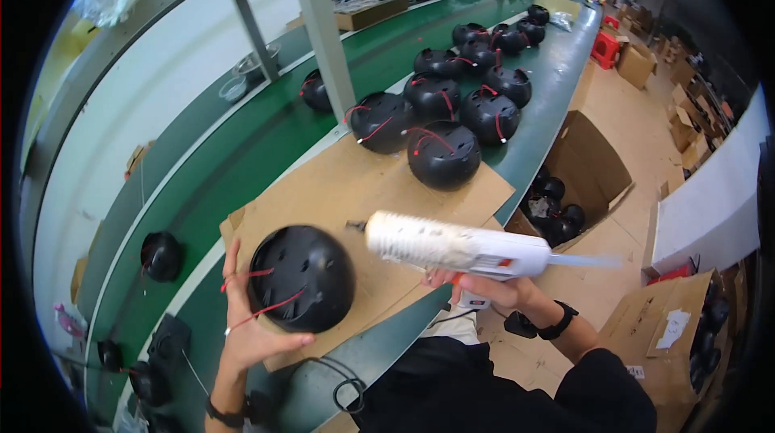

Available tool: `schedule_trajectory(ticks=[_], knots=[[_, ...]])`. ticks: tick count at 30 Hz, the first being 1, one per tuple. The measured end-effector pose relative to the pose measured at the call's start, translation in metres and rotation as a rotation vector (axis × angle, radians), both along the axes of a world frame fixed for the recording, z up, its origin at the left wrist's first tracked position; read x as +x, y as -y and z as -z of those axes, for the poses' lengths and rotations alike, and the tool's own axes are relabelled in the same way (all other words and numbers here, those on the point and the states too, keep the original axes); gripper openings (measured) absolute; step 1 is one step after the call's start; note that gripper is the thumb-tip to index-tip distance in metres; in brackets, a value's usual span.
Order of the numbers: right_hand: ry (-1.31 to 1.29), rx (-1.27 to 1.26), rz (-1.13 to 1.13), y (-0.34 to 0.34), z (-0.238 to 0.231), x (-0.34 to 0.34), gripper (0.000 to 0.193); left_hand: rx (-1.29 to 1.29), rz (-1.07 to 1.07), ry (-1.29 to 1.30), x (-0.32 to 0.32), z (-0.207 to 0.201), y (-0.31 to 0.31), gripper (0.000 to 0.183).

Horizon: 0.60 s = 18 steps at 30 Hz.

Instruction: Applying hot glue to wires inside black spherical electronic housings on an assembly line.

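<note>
My left hand [250, 332] is wrapped round the lower left side of a black rounded plastic shell [323, 284], with thumb and fingers spread along its rim. Two red wires trail from this shell, one of them tipped with a small white connector. In my right hand [504, 292] is a white hot glue gun [460, 249], its nozzle pointing left toward the shell but apart from it. A glue stick [585, 260] pokes out of the gun's back end. Brown cardboard [379, 191] lies on the bench under the shell.
Several similar black shells [444, 160] with red wires stand beyond the cardboard. On the left, a green conveyor belt [218, 191] carries more, past a grey metal post [319, 21]. Cardboard boxes [593, 158] holding black parts sit on the floor at right. A black cable [331, 364] curls near me.
</note>
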State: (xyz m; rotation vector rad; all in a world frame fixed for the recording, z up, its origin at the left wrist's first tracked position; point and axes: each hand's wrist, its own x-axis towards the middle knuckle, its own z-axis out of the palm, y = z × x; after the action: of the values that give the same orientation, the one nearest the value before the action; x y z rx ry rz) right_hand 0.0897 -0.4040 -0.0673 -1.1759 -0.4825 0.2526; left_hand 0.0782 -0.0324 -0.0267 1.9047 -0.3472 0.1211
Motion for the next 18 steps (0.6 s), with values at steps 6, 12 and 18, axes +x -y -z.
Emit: schedule_trajectory(ticks=[6,12,18], knots=[[0.196,-0.161,-0.003,0.016,-0.001,0.032,0.038,0.138,0.031,-0.052,0.042,0.004,0.009,0.157],[-0.185,0.131,0.197,0.054,0.003,0.050,0.052,-0.078,0.021,-0.143,0.103,-0.044,0.016,0.162],[-0.469,0.187,0.745,0.095,-0.055,0.052,0.049,0.216,0.182,-0.149,0.217,-0.149,0.107,0.155]])
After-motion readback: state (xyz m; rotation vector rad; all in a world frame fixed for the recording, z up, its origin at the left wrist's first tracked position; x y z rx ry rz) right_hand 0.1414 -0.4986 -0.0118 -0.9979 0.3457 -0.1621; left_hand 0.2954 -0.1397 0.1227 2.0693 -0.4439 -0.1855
